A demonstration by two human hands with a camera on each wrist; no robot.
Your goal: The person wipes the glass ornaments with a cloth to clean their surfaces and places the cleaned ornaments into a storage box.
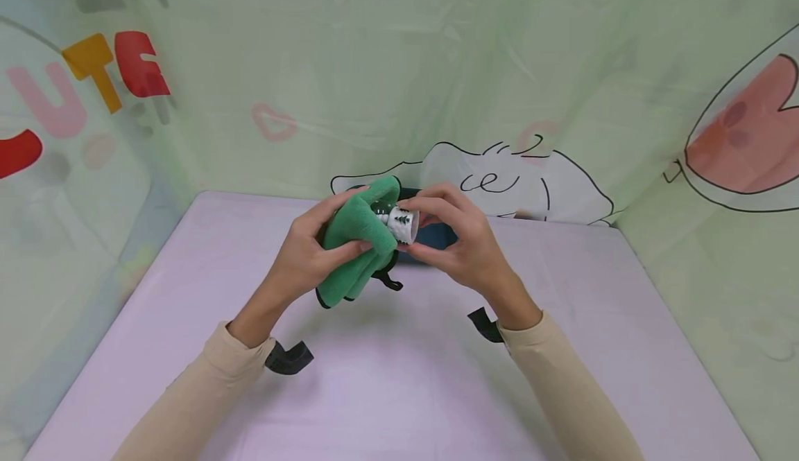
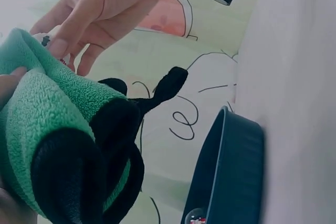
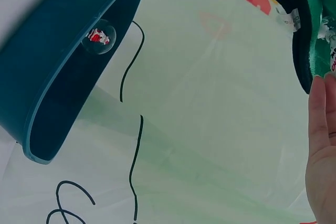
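Note:
A green cloth (image 1: pixel 352 232) with black edging is gripped by my left hand (image 1: pixel 302 256), its thumb lying over the fabric. The cloth wraps the glass end of a small snow globe (image 1: pixel 402 224), whose white base with green trees points to the right. My right hand (image 1: pixel 465 239) pinches that base between thumb and fingers. Most of the globe's glass is hidden inside the cloth. In the left wrist view a black loop (image 2: pixel 170 83) hangs off the cloth's edge.
Behind the hands a dark blue bin (image 3: pixel 44 66) stands on the pale table (image 1: pixel 387 378) near the back curtain. Inside it shows another clear globe (image 3: pixel 100 36) with a red and white figure. Printed curtains rise at the back and both sides.

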